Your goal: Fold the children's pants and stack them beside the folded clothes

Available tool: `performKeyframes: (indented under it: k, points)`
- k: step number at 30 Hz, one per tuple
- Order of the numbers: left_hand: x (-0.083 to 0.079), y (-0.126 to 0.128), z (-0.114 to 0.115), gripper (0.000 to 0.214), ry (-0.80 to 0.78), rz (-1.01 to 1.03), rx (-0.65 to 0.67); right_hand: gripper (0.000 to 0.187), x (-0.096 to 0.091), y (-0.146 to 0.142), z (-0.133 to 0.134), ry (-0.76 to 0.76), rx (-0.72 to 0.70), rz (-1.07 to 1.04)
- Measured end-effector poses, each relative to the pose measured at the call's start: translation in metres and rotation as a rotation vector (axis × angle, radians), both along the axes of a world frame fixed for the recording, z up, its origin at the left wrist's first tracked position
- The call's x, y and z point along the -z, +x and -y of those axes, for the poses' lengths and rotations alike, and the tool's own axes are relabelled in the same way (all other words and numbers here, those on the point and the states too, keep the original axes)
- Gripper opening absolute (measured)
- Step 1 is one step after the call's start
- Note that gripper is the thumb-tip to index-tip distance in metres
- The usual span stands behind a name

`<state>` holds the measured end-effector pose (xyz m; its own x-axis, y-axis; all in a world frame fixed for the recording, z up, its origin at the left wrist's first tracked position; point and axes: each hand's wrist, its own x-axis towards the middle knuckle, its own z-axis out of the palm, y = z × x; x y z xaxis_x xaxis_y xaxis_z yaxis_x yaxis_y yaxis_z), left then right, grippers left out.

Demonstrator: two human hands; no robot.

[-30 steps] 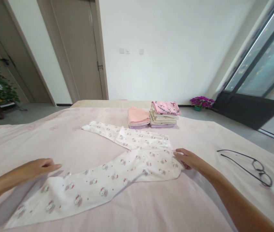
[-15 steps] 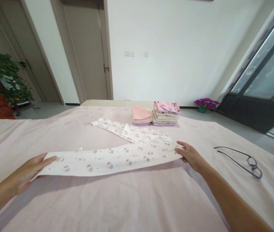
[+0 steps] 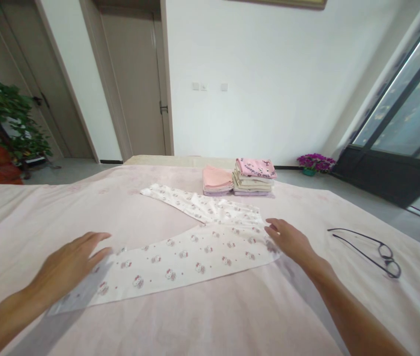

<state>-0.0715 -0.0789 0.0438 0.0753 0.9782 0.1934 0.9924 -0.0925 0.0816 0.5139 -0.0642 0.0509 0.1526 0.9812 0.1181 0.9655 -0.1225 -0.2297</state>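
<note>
White pants [image 3: 191,257] with a small cartoon print lie on the pale pink sheet [image 3: 202,321], one leg toward me and the other angled away to the far left. Over the cuff of the near leg, my left hand [image 3: 72,262] hovers with its fingers apart and nothing in them. My right hand [image 3: 287,240] is by the waist end at the right, its fingers loosely extended at the fabric edge; whether the fingertips touch the cloth is hard to tell. It grips nothing that I can see.
Behind the pants stand a stack of folded peach cloth [image 3: 217,180] and a taller stack of folded clothes [image 3: 254,178] with a pink printed piece on top. Black-framed glasses [image 3: 384,252] lie at the right. Beyond the bed are purple flowers [image 3: 315,163] and a leafy plant [image 3: 5,118].
My left hand has let go of the cuff and moved up and right. The near leg, earlier held stretched, now lies flat and wider on the sheet. My right hand has loosened from the waist end.
</note>
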Motion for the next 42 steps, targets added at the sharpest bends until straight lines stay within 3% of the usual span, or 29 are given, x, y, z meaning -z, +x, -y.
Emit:
performKeyframes:
  k: [2, 5, 8, 10, 13, 18, 24, 26, 28, 30, 35, 39, 42]
  points:
    - [-0.005, 0.046, -0.005, 0.046, -0.022, 0.071, 0.257, 0.049, 0.001, -0.031, -0.006, 0.044, -0.185, 0.013]
    - [0.001, 0.113, -0.011, 0.046, -0.034, 0.131, 0.659, 0.058, 0.017, -0.076, -0.017, 0.091, -0.444, 0.121]
    - [0.016, 0.152, -0.013, 0.058, -0.109, 0.104, 0.842, 0.062, 0.038, -0.099, -0.026, 0.087, -0.542, 0.224]
    - [0.024, 0.158, -0.012, 0.065, -0.172, 0.053, 0.876, 0.063, 0.050, -0.100, -0.028, 0.071, -0.543, 0.265]
    - [0.032, 0.141, -0.010, 0.066, -0.201, -0.010, 0.873, 0.062, 0.060, -0.085, -0.029, 0.086, -0.506, 0.296]
    - [0.042, 0.081, 0.000, 0.067, -0.114, -0.098, 0.756, 0.060, 0.065, -0.062, -0.028, 0.130, -0.467, 0.320]
    - [0.066, -0.003, 0.002, 0.063, 0.023, -0.079, 0.443, 0.053, 0.042, -0.056, -0.036, 0.056, -0.410, 0.192]
    - [0.066, -0.018, -0.009, 0.055, 0.005, -0.011, 0.325, 0.054, 0.031, -0.051, -0.048, 0.053, -0.329, 0.125]
    - [0.056, -0.017, -0.027, 0.051, -0.012, 0.095, 0.188, 0.056, 0.026, -0.045, -0.065, 0.088, -0.272, 0.101]
    - [0.039, 0.005, -0.049, 0.055, -0.009, 0.213, 0.093, 0.055, 0.027, -0.041, -0.084, 0.128, -0.275, 0.133]
    - [0.002, 0.116, -0.110, 0.054, 0.030, 0.413, 0.319, 0.055, 0.058, -0.042, -0.117, 0.099, -0.356, 0.274]
    - [0.007, 0.199, -0.157, 0.057, -0.064, 0.376, 0.579, 0.059, 0.082, -0.041, -0.121, 0.134, -0.306, 0.353]
    - [0.026, 0.231, -0.187, 0.064, -0.134, 0.218, 0.752, 0.060, 0.091, -0.037, -0.120, 0.188, -0.318, 0.377]
